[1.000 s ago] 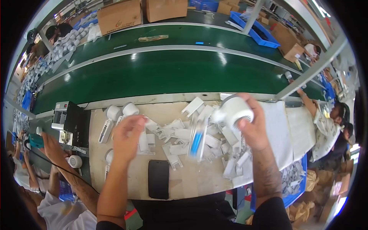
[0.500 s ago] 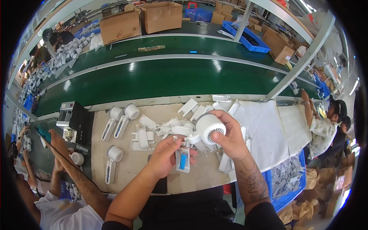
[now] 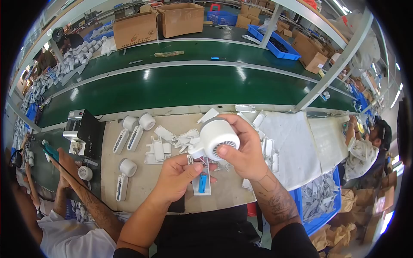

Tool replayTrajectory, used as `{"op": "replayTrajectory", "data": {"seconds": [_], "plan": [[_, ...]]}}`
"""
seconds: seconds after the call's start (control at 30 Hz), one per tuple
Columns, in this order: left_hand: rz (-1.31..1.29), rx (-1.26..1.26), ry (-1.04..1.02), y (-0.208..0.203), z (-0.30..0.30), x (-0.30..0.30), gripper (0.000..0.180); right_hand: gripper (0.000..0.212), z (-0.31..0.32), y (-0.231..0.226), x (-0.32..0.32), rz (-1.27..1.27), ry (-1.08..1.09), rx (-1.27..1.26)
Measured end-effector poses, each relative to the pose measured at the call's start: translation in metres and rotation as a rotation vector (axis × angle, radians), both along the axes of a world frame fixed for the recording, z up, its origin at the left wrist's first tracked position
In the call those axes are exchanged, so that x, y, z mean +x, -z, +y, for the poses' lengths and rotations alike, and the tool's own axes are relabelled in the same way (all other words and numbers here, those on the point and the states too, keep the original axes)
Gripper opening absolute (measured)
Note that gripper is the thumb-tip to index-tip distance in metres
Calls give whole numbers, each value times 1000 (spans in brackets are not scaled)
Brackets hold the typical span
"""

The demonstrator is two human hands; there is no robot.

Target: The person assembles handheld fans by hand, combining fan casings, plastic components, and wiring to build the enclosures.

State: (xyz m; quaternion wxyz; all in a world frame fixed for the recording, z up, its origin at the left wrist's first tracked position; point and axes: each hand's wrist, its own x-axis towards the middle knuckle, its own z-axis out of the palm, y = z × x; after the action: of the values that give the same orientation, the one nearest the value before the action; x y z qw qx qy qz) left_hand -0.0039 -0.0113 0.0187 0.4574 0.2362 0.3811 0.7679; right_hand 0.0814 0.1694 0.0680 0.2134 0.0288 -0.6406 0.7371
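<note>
My right hand [image 3: 246, 155] is closed round the round white head [image 3: 215, 133] of what looks like a handheld fan, thumb on its slotted grille. From the head a short neck runs down to the open white handle shell [image 3: 206, 190], in which a blue battery [image 3: 202, 182] lies. My left hand [image 3: 175, 177] pinches the shell near the neck, where thin wires show by the thumb. Part of the shell is hidden behind the fingers. Loose white handle covers [image 3: 158, 150] lie behind and around my hands. Three similar fans [image 3: 127, 167] rest on the mat to the left.
Beyond the bench runs a green conveyor belt [image 3: 172, 88]. A black device [image 3: 88, 135] stands at left, near a co-worker's arms [image 3: 84, 198]. At right, a blue bin [image 3: 307, 225] holds white parts, and a metal post [image 3: 331, 66] rises.
Both hands have shifted slightly left with the fan, and its head sits a little higher. The handle shell now hangs more upright. My left thumb has moved over the wires by the neck.
</note>
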Motion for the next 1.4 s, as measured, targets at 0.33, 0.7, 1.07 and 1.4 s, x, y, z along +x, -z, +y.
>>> {"op": "replayTrajectory", "data": {"seconds": [0.33, 0.7, 1.07, 1.4], "plan": [[24, -18, -62, -9, 2, 0, 20, 57, -3, 3, -1, 23, -9, -17], [58, -66, -74, -15, 5, 2, 20, 58, 2, 4, 4, 18, -1, -21], [110, -201, 37, -9, -2, 9, 18, 61, 40, -15, 2, -358, -340, 148], [179, -298, 110, -4, -5, 12, 23, 46, 41, -30, -28, -634, -548, 395]]}}
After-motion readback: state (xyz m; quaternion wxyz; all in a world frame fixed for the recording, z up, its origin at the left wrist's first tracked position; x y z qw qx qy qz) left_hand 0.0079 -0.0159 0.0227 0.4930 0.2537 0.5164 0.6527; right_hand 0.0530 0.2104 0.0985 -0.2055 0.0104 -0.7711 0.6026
